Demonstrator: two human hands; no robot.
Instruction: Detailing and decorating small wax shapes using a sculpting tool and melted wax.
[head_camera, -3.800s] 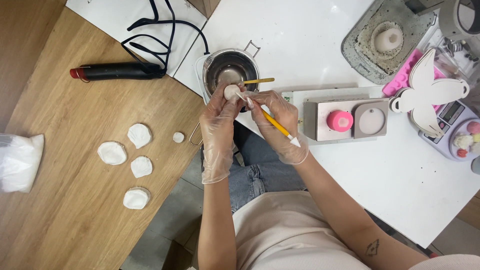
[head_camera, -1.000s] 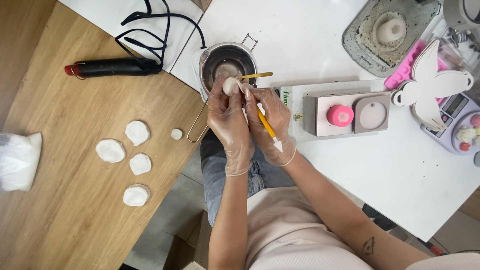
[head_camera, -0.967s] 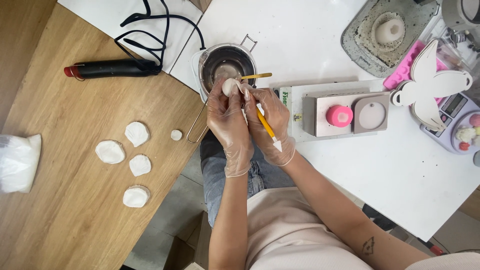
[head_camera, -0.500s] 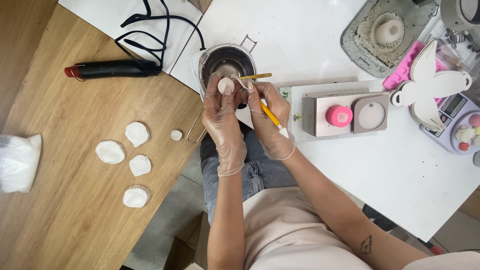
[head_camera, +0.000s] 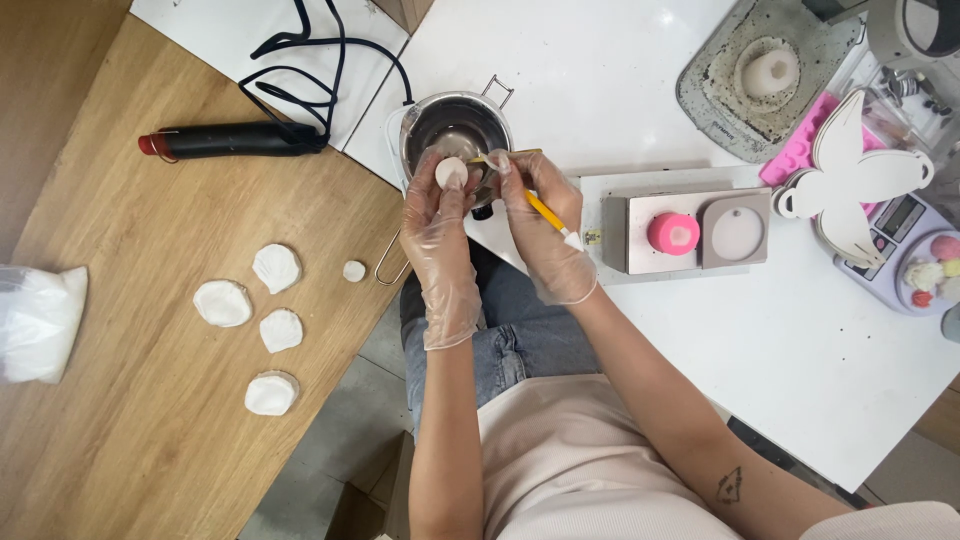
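Head view, looking down on a seated person in clear gloves. The left hand (head_camera: 440, 235) pinches a small white disc (head_camera: 451, 172) between thumb and fingertips, holding it just above the near rim of a metal pot (head_camera: 455, 128) that stands on the white worktop (head_camera: 620, 70). The right hand (head_camera: 545, 235) grasps a yellow-handled brush (head_camera: 548, 213) in a pen-like grip, its far end lying next to the disc; whether the tip touches the disc cannot be told. On the wooden worktop (head_camera: 120, 330) to the left lie four white shell casts (head_camera: 262, 325) and a smaller white piece (head_camera: 354, 271), well apart from the hands; a black heat tool (head_camera: 235, 140) with its cable lies beyond them, and a white bag (head_camera: 38, 322) sits at the left edge. To the right stand a grey block (head_camera: 690, 232) bearing a pink mould (head_camera: 673, 232), and farther off a white butterfly cutout (head_camera: 850, 180).

Judged from the pose, good practice here is to keep the disc over the pot so drips fall back in, steady the two hands against each other, and work the brush in light, short strokes while gripping the disc only by its edge.
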